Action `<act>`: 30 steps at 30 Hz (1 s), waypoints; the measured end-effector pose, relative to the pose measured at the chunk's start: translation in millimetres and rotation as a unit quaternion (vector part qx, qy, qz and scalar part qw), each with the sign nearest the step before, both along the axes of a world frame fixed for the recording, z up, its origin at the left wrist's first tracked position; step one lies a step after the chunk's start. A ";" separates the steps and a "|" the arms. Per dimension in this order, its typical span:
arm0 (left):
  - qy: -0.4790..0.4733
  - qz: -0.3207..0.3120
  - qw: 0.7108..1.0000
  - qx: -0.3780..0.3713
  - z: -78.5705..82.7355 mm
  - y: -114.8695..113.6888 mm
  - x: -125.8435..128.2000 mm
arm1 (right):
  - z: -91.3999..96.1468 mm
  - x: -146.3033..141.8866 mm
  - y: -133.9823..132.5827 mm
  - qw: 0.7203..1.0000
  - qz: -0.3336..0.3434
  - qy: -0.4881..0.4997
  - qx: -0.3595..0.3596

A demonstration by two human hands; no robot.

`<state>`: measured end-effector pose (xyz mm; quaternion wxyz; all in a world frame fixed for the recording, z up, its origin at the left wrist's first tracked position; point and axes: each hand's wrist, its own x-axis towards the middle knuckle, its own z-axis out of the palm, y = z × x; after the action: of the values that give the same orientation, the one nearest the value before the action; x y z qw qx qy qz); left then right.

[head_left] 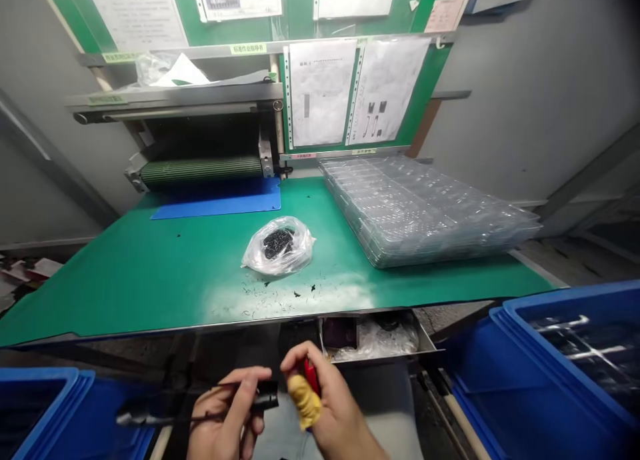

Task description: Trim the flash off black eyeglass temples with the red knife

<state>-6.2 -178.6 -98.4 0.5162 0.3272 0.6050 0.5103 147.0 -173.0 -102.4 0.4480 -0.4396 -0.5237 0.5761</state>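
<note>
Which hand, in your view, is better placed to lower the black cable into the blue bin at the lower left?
Left, probably: the left hand already grips the black cable and sits nearer the blue bin, while the right hand holds a red-handled tool.

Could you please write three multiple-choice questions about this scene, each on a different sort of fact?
1. Where does the clear plastic bag of black parts lie? A) on the green mat B) in a blue bin C) in the drawer
2. What colour is the sheet before the green roller? A) red B) blue C) yellow
3. What is the right hand doing? A) lying open B) gripping a red item C) touching the trays

1 A: the bag sits on the mat.
2 B: the sheet shows blue.
3 B: its fingers curl around the item, while the left hand holds a black cylinder.
</note>
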 end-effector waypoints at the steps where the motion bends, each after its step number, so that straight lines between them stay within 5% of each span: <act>1: -0.019 -0.011 1.000 -0.001 4.9 3.8 -0.7 | 5.6 9.7 0.1 0.998 -0.002 -0.044 0.043; 3: -0.085 -0.041 0.996 0.000 16.8 11.7 0.8 | 18.8 28.9 1.4 0.971 0.005 -0.176 0.162; 8: -0.167 -0.050 0.985 0.004 55.8 22.1 19.0 | 54.3 50.0 11.7 0.817 -0.013 -0.405 0.409; 12: -0.207 -0.029 0.978 0.000 76.3 24.6 31.9 | 69.8 38.9 25.4 0.749 -0.079 -0.473 0.457; 18: -0.222 -0.045 0.974 0.001 70.2 32.4 27.9 | 64.6 31.9 40.3 0.684 -0.126 -0.541 0.473; 21: -0.177 -0.070 0.981 0.040 65.0 33.5 22.2 | 60.0 32.3 40.6 0.703 -0.098 -0.539 0.454; 23: -0.135 -0.084 0.985 0.064 64.0 32.6 18.1 | 59.2 31.8 39.9 0.743 -0.042 -0.529 0.408; 27: -0.045 -0.101 0.989 0.094 65.5 29.9 8.4 | 65.2 33.2 42.5 0.838 0.122 -0.485 0.216; 30: -0.012 -0.114 0.988 0.102 65.7 30.8 2.0 | 72.8 39.7 47.5 0.892 0.293 -0.341 0.050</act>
<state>-4.1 -147.8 -32.7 0.5419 0.4386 0.5026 0.5112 186.7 -125.6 -29.6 0.0747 -0.4127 -0.7773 0.4689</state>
